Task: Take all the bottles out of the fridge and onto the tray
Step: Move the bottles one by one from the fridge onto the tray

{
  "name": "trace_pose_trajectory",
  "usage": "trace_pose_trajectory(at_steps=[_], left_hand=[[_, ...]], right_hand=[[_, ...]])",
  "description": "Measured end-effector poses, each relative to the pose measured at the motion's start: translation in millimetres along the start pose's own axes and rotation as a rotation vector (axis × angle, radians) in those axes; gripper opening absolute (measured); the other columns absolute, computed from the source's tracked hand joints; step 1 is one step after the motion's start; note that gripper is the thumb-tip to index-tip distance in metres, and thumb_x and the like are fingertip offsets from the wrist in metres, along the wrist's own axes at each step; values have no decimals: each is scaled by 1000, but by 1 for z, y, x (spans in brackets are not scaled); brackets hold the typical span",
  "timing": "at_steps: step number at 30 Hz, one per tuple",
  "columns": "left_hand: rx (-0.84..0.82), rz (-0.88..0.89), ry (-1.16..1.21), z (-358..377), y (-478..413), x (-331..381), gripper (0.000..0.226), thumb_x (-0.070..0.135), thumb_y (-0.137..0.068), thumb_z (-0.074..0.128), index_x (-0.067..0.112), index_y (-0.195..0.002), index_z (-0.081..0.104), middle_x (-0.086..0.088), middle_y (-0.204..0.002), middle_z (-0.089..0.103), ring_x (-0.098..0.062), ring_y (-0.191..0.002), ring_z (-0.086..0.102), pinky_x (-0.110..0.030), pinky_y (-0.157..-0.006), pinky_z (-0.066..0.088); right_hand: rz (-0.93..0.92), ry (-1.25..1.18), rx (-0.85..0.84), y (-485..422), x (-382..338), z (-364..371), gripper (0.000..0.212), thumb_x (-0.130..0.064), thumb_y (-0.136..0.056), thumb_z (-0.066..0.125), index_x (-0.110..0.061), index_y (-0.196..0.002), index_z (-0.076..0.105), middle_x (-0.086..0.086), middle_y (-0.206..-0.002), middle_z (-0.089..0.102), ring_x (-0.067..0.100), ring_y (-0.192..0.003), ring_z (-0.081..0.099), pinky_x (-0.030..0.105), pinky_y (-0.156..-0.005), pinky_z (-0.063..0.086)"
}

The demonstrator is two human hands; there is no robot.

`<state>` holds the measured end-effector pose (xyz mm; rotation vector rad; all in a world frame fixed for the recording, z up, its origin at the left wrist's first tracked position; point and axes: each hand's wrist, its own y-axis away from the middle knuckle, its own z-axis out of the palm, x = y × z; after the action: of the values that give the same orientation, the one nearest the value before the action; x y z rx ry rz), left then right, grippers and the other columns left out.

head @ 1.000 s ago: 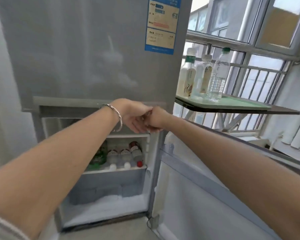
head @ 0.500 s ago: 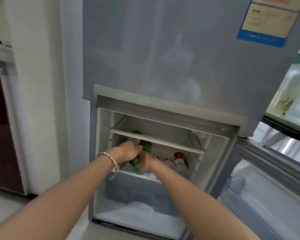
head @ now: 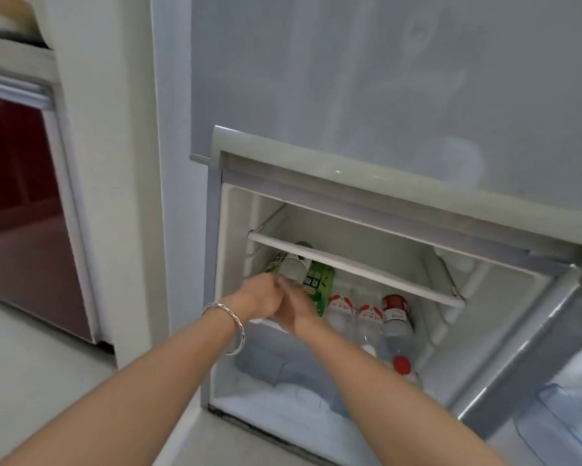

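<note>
The fridge's [head: 383, 183] lower compartment stands open. On its middle shelf lie a white bottle [head: 293, 268] and a green bottle [head: 320, 284] at the left, with three clear red-labelled bottles [head: 370, 318] to their right. Both my hands reach in at the left end, pressed together and blurred. My left hand [head: 263, 294], with a bracelet on the wrist, closes over the near end of the white bottle. My right hand [head: 298, 309] covers the near end of the green bottle; its fingers are hidden. The tray is out of view.
An empty white shelf rail [head: 350, 267] crosses just above the bottles. Frost covers the compartment floor [head: 282, 398]. The open fridge door [head: 552, 381] stands at the right. A dark red cabinet [head: 23, 210] and a white wall post are to the left.
The view swung down and left, away from the tray by the window. My hands went from in front of the fridge into the compartment, onto the left-hand bottles.
</note>
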<state>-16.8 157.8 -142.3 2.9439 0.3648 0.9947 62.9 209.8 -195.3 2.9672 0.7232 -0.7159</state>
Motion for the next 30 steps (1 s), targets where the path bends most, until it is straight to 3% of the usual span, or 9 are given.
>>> trace_pose_trajectory(at_steps=[2,5,8,14,17,20,24,27,30], left_hand=[[7,1,-44,-3,-1,-4,29,5,-93,42,0,-113,62,-16,-112,67,-33,-103,63,-32,-78,44],[12,15,-32,-12,-1,-4,30,1,-83,53,4,-111,61,-7,-96,67,-24,-84,61,-29,-70,46],[-13,58,-2,-22,7,6,41,3,-75,61,4,-115,50,-8,-104,67,-28,-96,65,-33,-76,53],[-174,262,-9,-54,40,38,53,10,-68,78,11,-113,51,1,-95,61,-15,-85,59,-23,-72,47],[-254,333,74,-73,60,64,37,15,-71,80,18,-101,58,5,-82,61,-18,-81,63,-25,-66,53],[-351,482,116,-85,82,100,39,35,-58,83,28,-92,66,7,-92,71,-18,-98,68,-31,-79,57],[-465,510,219,-97,122,149,34,28,-68,83,16,-91,60,-4,-89,62,-20,-82,57,-34,-69,51],[-378,608,181,-107,143,179,55,50,-58,84,16,-91,57,-5,-82,64,-19,-72,57,-35,-64,50],[-205,756,203,-115,165,217,57,56,-60,78,17,-97,58,-1,-91,64,-18,-78,60,-36,-73,53]], right_hand=[[2,136,111,8,-6,-5,35,-20,-91,53,-17,-125,44,12,-109,61,32,-97,63,36,-67,47],[-35,348,269,27,-15,-24,52,0,-86,54,-15,-133,36,14,-103,62,33,-87,64,37,-59,43],[-100,390,304,47,-22,-50,51,1,-84,57,-14,-129,37,14,-100,65,33,-83,65,37,-54,41],[-219,265,320,101,-48,-124,50,-26,-89,56,-18,-134,37,14,-105,69,37,-91,65,39,-68,46],[-142,272,339,128,-57,-171,58,-44,-87,56,-17,-135,38,12,-109,70,36,-97,65,40,-77,50],[-42,273,327,160,-61,-218,61,-50,-85,57,-16,-133,42,12,-116,67,34,-105,62,40,-85,50],[116,115,345,207,-61,-267,62,-50,-86,55,-14,-135,41,10,-120,64,29,-103,63,40,-89,50],[206,-16,343,245,-52,-290,56,-40,-86,49,-15,-135,41,8,-126,59,26,-108,59,42,-93,49],[247,-126,232,283,-42,-306,57,-27,-84,58,-13,-136,38,-3,-113,56,15,-99,57,23,-78,46]])
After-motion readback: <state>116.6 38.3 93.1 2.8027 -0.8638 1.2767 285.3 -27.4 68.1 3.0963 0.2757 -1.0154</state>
